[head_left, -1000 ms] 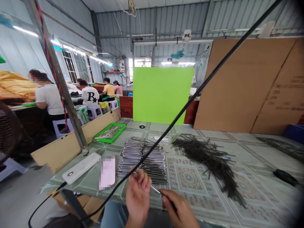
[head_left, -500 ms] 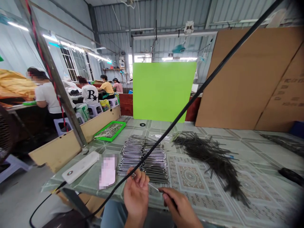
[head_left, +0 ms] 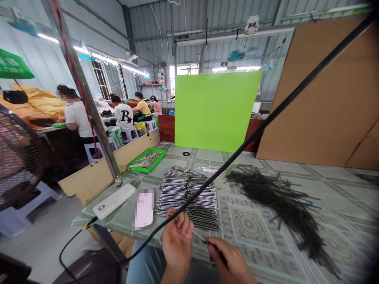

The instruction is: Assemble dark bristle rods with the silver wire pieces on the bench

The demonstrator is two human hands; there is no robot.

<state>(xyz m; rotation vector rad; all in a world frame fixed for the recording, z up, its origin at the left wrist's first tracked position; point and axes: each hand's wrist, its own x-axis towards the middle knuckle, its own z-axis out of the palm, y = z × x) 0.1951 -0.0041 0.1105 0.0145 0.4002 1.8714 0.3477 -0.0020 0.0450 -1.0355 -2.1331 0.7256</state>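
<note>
Near the table's front edge, my left hand (head_left: 177, 240) is closed on one end of a thin metal rod (head_left: 197, 236), with its palm turned up. My right hand (head_left: 227, 256) pinches the rod's other end, where a short dark piece shows at the fingertips; its kind is unclear. Just beyond my left hand lies a two-column stack of similar slim metal rods (head_left: 173, 193). Further right spreads a loose pile of thin black strips or tubes (head_left: 275, 197). A few bright thin rods (head_left: 209, 169) lie behind the stack.
A black cable (head_left: 237, 154) crosses the view diagonally. Left of the stack lie a phone (head_left: 145, 209) and a white power bank (head_left: 114, 201). A green tray (head_left: 162, 157) with small metal parts stands behind. A metal post (head_left: 97, 122) rises at left; several co-workers sit beyond.
The view has swung a little to the left, so everything appears shifted right. Both hands keep nearly the same pose around the thin rod.
</note>
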